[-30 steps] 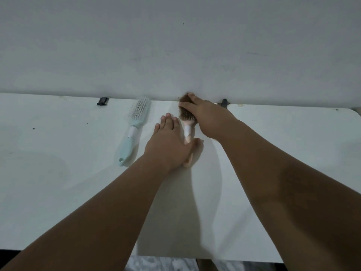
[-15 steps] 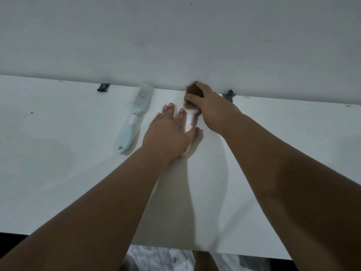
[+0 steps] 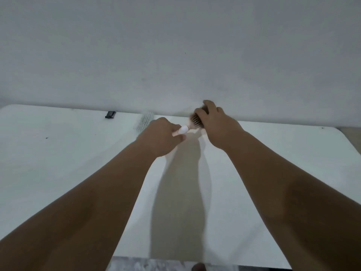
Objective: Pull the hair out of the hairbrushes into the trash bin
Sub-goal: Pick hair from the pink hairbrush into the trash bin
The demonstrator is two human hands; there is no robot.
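Observation:
A pink-and-white hairbrush (image 3: 190, 125) is lifted off the white table (image 3: 58, 153) near the wall. My left hand (image 3: 160, 136) is closed around its handle. My right hand (image 3: 216, 122) covers the bristle head, its fingers pinching a brown clump of hair (image 3: 203, 110) at the top of the bristles. A light blue hairbrush (image 3: 143, 122) lies on the table just left of my left hand; only its bristle head shows, the handle is hidden behind my hand. No trash bin is in view.
A grey wall (image 3: 175, 55) rises right behind the table's far edge. A small black clip (image 3: 110, 114) sits at that edge on the left. The table's near edge and patterned floor (image 3: 156, 265) show at the bottom.
The pink brush lay pressed on the table under my left hand; now my left hand grips its handle and holds it raised and turned sideways. My right hand stays on the hair. The view tilted upward.

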